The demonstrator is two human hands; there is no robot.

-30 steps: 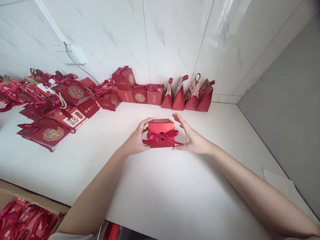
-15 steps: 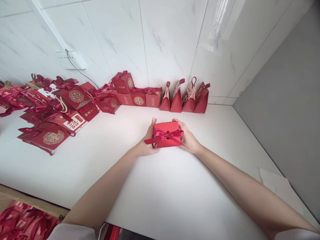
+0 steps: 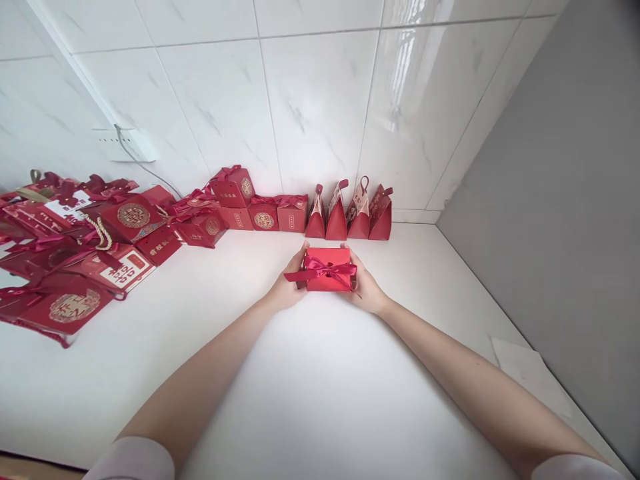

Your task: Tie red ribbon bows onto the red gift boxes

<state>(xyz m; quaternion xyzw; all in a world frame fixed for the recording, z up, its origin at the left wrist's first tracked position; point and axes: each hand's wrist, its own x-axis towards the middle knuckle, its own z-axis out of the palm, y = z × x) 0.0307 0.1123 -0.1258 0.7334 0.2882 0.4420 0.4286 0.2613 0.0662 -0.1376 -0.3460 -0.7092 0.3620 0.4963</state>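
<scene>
A bright red gift box (image 3: 327, 283) with a dark pink ribbon bow (image 3: 323, 268) on its top is between my hands. My left hand (image 3: 287, 285) grips its left side, and a ribbon tail sticks out over that hand. On the opposite side my right hand (image 3: 367, 285) closes around the box, with its thumb near the far corner. The fingers beneath the box are mostly hidden. Just beyond it stands a row of triangular red boxes (image 3: 336, 221) with loop handles, close to the wall.
Cube-shaped red boxes (image 3: 265, 217) with ribbons line the wall, one stacked on others. A pile of red gift boxes (image 3: 75, 303) spreads across the left of the white table (image 3: 320, 400). A grey panel (image 3: 560, 220) bounds the right side; a white sheet (image 3: 525, 367) lies near it.
The view has tilted up and shifted right. Both hands have moved the red gift box forward, nearer to the row of triangular boxes, still holding it from both sides.
</scene>
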